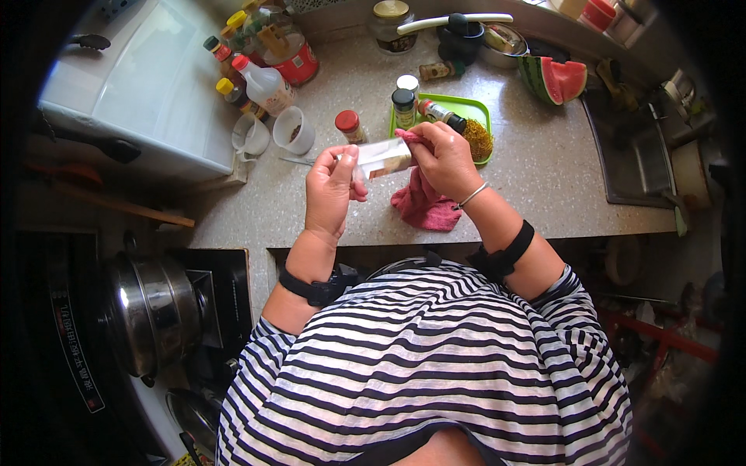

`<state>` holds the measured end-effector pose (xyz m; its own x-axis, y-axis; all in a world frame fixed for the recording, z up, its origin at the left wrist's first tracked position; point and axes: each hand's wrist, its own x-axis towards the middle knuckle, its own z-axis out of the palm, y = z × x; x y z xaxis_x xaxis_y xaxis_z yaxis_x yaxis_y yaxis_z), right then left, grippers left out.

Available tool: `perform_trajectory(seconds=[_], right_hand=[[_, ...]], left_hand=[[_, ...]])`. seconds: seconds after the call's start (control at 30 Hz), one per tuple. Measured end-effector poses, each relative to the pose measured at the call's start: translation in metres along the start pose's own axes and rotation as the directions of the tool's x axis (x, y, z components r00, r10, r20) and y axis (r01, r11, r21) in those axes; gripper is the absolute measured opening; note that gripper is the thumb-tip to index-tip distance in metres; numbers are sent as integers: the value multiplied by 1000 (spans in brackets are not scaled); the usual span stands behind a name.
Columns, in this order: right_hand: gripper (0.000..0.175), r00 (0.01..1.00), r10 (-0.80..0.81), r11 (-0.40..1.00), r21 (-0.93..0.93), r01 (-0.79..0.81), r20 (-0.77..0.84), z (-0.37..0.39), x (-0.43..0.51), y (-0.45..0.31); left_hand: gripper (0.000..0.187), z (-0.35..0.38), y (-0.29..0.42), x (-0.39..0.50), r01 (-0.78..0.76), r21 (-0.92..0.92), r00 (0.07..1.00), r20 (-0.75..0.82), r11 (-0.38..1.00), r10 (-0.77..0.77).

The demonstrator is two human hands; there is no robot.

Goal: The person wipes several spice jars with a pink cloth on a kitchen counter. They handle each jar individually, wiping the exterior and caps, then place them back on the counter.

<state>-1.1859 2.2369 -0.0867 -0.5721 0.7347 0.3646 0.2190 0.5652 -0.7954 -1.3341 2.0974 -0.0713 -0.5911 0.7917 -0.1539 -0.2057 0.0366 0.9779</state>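
Between thumb and fingers, my left hand (331,185) grips one end of a clear-and-white rectangular container (382,158) with a printed side. At its other end, my right hand (447,158) pinches a pink cloth (431,207) against it; the rest of the cloth hangs down to the countertop. Just beyond the container stands a red-capped spice jar (349,124). Behind my right hand is a lime-green tray (488,114). A black-capped jar (403,110) stands at its left side, a white-capped jar (408,85) behind that. Another jar (437,112) lies tilted beside a golden mesh scourer (479,141).
White plastic cups (294,133) and several sauce bottles (265,84) stand left, beside a pale cabinet (140,87). Cut watermelon (553,80) and a sink (635,157) are on the right. A jar (440,71) lies farther back. At lower left, a steel pot (154,314) sits by the stove.
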Motion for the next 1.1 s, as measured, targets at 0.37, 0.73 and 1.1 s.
perform_trajectory(seconds=[0.37, 0.73, 1.1], right_hand=[[15, 995, 79, 988, 140, -69, -68, -6, 3, 4], [18, 962, -274, 960, 63, 272, 15, 1, -15, -31], [25, 981, 185, 953, 231, -195, 63, -7, -7, 12]], left_hand=[[35, -2, 4, 1, 325, -314, 925, 303, 892, -231], [36, 16, 4, 2, 300, -246, 925, 310, 922, -219], [58, 4, 12, -2, 403, -220, 846, 459, 889, -270]])
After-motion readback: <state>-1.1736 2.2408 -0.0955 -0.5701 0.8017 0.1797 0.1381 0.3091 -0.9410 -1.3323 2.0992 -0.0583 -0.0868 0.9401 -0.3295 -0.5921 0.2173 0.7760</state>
